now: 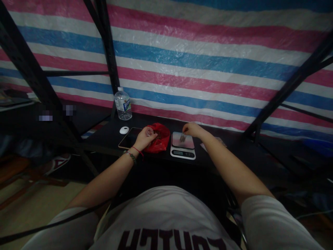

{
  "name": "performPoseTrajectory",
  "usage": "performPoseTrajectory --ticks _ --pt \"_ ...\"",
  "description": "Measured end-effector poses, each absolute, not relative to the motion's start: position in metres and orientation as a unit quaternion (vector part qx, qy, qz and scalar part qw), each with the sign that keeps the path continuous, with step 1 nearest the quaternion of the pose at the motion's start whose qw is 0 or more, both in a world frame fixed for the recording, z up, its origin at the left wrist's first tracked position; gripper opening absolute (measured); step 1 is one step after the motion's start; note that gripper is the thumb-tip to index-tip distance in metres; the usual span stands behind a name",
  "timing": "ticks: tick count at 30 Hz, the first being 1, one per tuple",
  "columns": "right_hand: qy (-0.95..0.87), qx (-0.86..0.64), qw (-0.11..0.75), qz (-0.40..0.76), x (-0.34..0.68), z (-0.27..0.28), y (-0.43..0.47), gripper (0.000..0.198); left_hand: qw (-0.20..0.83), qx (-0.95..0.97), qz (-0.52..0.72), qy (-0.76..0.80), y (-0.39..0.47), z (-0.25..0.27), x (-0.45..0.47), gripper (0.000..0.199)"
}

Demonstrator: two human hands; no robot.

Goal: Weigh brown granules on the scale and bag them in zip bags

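Observation:
My left hand is closed around a small clear cup, held over the near-left side of an open red plastic bag. Small brownish bits show inside the bag, too small to name. To the right of the bag lies a white kitchen scale with a shiny square plate and a display at its front. Above the plate's far right part, my right hand has its fingers pinched together; what they hold, if anything, is hidden. A greyish patch on the plate below them may be a reflection or a small pile.
A phone or tablet lies left of the bag, beside a white oval object. Behind them stands a clear plastic bottle. A flat packet is partly hidden by my right forearm. Black metal posts frame the desk.

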State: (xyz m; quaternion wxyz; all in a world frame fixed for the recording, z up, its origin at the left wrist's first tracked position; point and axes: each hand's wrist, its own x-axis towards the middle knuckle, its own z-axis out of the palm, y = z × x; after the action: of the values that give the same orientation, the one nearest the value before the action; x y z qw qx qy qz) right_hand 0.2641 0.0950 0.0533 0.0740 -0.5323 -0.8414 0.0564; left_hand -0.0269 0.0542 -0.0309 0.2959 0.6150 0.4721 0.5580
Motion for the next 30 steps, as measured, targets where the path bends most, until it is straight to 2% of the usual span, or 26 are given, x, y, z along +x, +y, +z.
performPoseTrajectory --ticks 8,13,18,22,27,30 --pt "-0.848 -0.523 0.07 0.059 0.264 0.048 0.098 0.027 0.276 0.624 0.548 0.484 0.053 -0.028 -0.03 0.03" --pt "-0.838 -0.54 0.055 0.054 0.264 0.051 0.097 0.024 0.276 0.619 0.556 0.482 0.057 -0.03 -0.033 0.033" --pt "-0.848 -0.519 0.106 0.014 0.233 0.056 0.09 0.018 0.277 0.597 0.585 0.475 0.058 -0.028 -0.036 0.033" --pt "-0.895 -0.422 0.132 0.052 0.181 0.046 0.087 0.021 0.283 0.582 0.602 0.468 0.059 -0.028 -0.038 0.034" --pt "-0.922 -0.353 0.064 0.145 0.128 0.021 0.093 0.027 0.281 0.589 0.606 0.455 0.061 -0.029 -0.04 0.035" --pt "-0.92 -0.348 -0.006 0.178 0.115 0.009 0.096 0.038 0.284 0.583 0.603 0.465 0.059 -0.028 -0.039 0.035"
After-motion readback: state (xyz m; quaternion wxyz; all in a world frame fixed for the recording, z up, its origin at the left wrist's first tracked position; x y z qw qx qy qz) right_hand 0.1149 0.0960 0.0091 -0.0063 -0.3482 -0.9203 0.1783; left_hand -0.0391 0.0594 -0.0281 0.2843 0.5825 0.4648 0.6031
